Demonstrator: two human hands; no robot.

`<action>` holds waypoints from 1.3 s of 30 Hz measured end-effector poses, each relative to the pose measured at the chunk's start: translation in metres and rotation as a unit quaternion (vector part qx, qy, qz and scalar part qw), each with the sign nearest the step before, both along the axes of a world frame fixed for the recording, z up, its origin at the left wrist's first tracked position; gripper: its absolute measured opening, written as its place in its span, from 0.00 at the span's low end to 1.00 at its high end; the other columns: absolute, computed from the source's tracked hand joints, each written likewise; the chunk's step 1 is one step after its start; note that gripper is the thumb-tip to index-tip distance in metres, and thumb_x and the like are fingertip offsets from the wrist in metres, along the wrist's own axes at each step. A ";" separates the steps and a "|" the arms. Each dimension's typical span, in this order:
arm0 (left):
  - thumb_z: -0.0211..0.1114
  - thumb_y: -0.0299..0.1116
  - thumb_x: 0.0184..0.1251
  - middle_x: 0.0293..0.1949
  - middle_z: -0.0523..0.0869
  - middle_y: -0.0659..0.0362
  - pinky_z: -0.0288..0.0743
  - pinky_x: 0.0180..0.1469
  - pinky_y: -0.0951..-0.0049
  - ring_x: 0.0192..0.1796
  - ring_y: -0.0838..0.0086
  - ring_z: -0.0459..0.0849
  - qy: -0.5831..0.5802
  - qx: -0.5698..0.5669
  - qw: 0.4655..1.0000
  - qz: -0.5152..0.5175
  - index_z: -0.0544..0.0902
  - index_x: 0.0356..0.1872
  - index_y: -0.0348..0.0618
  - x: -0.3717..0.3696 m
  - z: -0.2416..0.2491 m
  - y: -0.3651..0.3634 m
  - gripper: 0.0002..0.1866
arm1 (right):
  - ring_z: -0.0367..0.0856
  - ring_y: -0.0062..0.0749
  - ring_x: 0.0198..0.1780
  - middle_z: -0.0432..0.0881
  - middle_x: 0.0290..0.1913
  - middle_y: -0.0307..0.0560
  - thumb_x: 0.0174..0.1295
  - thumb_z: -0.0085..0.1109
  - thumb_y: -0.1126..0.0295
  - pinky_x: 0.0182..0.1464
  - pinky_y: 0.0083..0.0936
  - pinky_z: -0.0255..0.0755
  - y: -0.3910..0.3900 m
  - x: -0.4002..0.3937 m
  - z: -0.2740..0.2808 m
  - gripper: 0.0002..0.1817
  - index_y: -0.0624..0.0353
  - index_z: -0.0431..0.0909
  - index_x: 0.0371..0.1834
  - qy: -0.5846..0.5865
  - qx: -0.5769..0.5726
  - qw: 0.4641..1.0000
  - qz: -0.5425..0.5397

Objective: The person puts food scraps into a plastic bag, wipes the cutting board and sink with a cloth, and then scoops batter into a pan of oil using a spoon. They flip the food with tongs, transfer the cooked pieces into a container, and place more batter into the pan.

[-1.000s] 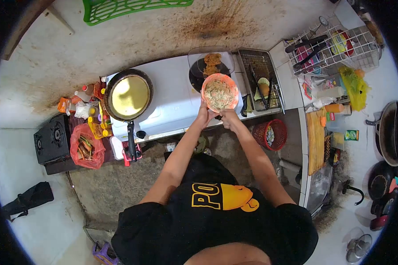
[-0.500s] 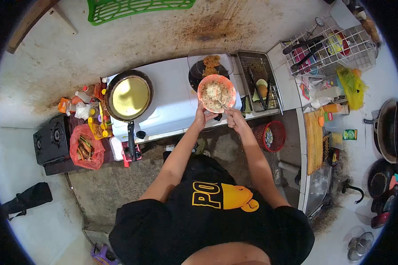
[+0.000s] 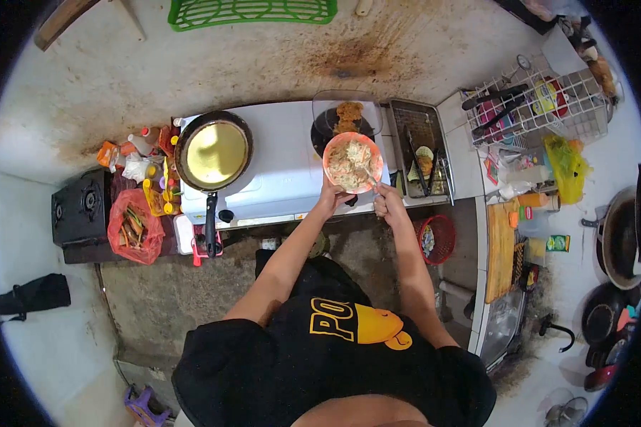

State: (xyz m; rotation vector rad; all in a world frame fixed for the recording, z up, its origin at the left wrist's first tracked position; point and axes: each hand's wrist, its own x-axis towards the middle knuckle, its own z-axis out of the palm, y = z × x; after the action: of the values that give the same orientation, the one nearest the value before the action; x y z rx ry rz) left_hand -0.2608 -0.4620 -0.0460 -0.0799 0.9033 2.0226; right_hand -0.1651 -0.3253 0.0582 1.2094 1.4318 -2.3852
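Observation:
My left hand (image 3: pixel 332 197) grips the lower edge of an orange bowl (image 3: pixel 326 160). A pale, lumpy mixture (image 3: pixel 350 158) with orange and green bits lies in it. Wrapped round the handle of a metal spoon (image 3: pixel 368 175), my right hand (image 3: pixel 389 202) is at the bowl's lower right; the spoon's tip is in the mixture. Behind the bowl, browned fried pieces (image 3: pixel 348 114) sit on a clear lid or plate (image 3: pixel 325 107). On the stove's left, a frying pan (image 3: pixel 246 164) contains a thin yellow layer (image 3: pixel 214 153); its handle points toward me.
A white stove top (image 3: pixel 281 135) spans the middle. To its right are a metal tray (image 3: pixel 408 114) with tongs and a red basket (image 3: pixel 445 238) below. Bottles and a red bag (image 3: pixel 153 235) stand left. A cutting board (image 3: pixel 501 263) and dish rack (image 3: pixel 584 85) are on the right.
The spoon has shifted within the bowl, and the mixture looks turned over, with more orange bits showing. The view has shifted slightly; both hands keep their holds.

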 end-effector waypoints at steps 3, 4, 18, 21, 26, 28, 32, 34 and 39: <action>0.54 0.24 0.56 0.62 0.64 0.48 0.78 0.49 0.58 0.51 0.52 0.78 -0.046 0.001 0.999 -0.006 0.31 0.69 0.75 0.003 0.003 -0.012 0.50 | 0.45 0.14 0.07 0.52 0.10 0.28 0.70 0.40 0.64 0.10 0.18 0.37 -0.009 -0.012 0.009 0.11 0.53 0.67 0.29 -0.009 0.065 0.998 -0.002; 0.54 0.24 0.56 0.62 0.64 0.48 0.78 0.49 0.58 0.51 0.52 0.78 -0.046 -0.003 0.999 0.006 0.31 0.69 0.75 0.003 0.000 -0.018 0.50 | 0.45 0.14 0.07 0.52 0.10 0.28 0.70 0.40 0.64 0.10 0.18 0.37 -0.014 -0.019 0.015 0.11 0.53 0.67 0.29 -0.008 0.061 0.998 0.010; 0.52 0.25 0.59 0.55 0.71 0.48 0.78 0.46 0.67 0.43 0.63 0.82 0.102 -0.198 0.975 0.009 0.60 0.66 0.46 0.036 0.011 -0.190 0.31 | 0.54 0.17 0.09 0.59 0.10 0.30 0.62 0.53 0.62 0.10 0.21 0.45 -0.173 -0.207 -0.032 0.13 0.56 0.72 0.22 0.051 0.041 0.964 0.257; 0.55 0.24 0.54 0.47 0.75 0.50 0.72 0.48 0.63 0.42 0.60 0.78 0.360 -0.415 0.825 0.132 0.72 0.55 0.41 0.045 0.063 -0.243 0.23 | 0.71 0.33 0.14 0.74 0.15 0.44 0.58 0.55 0.63 0.16 0.30 0.62 -0.211 -0.254 -0.067 0.12 0.62 0.80 0.28 0.062 0.225 0.938 0.257; 0.56 0.27 0.51 0.43 0.74 0.48 0.64 0.53 0.59 0.48 0.55 0.72 0.386 -0.637 0.600 0.293 0.75 0.49 0.41 0.038 0.083 -0.317 0.20 | 0.76 0.57 0.50 0.79 0.44 0.64 0.59 0.51 0.58 0.51 0.40 0.69 -0.258 -0.305 -0.059 0.20 0.67 0.79 0.40 0.030 0.512 0.780 0.359; 0.57 0.26 0.50 0.43 0.74 0.49 0.65 0.52 0.60 0.47 0.55 0.72 0.355 -0.643 0.594 0.329 0.75 0.48 0.40 0.035 0.075 -0.341 0.20 | 0.78 0.53 0.48 0.80 0.45 0.60 0.60 0.50 0.59 0.50 0.40 0.71 -0.273 -0.314 -0.057 0.18 0.63 0.80 0.40 -0.004 0.581 0.745 0.329; 0.57 0.23 0.48 0.42 0.74 0.49 0.66 0.50 0.62 0.43 0.59 0.74 0.311 -0.632 0.618 0.349 0.75 0.49 0.42 0.035 0.065 -0.369 0.22 | 0.77 0.41 0.54 0.79 0.51 0.50 0.61 0.46 0.62 0.52 0.36 0.72 -0.289 -0.311 -0.036 0.15 0.55 0.80 0.44 -0.023 0.639 0.657 0.399; 0.57 0.24 0.49 0.42 0.74 0.50 0.67 0.49 0.63 0.41 0.60 0.74 0.305 -0.633 0.621 0.347 0.75 0.49 0.42 0.034 0.059 -0.375 0.21 | 0.77 0.40 0.54 0.79 0.51 0.49 0.61 0.46 0.64 0.51 0.35 0.72 -0.293 -0.309 -0.041 0.15 0.55 0.80 0.43 -0.010 0.655 0.644 0.395; 0.56 0.23 0.50 0.42 0.73 0.49 0.68 0.47 0.65 0.41 0.60 0.74 0.285 -0.606 0.659 0.342 0.76 0.49 0.41 0.027 0.054 -0.379 0.20 | 0.77 0.39 0.54 0.79 0.50 0.48 0.61 0.45 0.67 0.51 0.35 0.73 -0.301 -0.308 -0.039 0.14 0.55 0.80 0.42 -0.015 0.675 0.625 0.393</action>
State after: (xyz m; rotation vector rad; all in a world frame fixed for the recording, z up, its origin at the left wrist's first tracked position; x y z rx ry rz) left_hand -0.2341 -0.8410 0.0082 -0.6195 2.8786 1.6173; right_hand -0.4732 -0.6258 0.0196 0.3339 2.9303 -0.4340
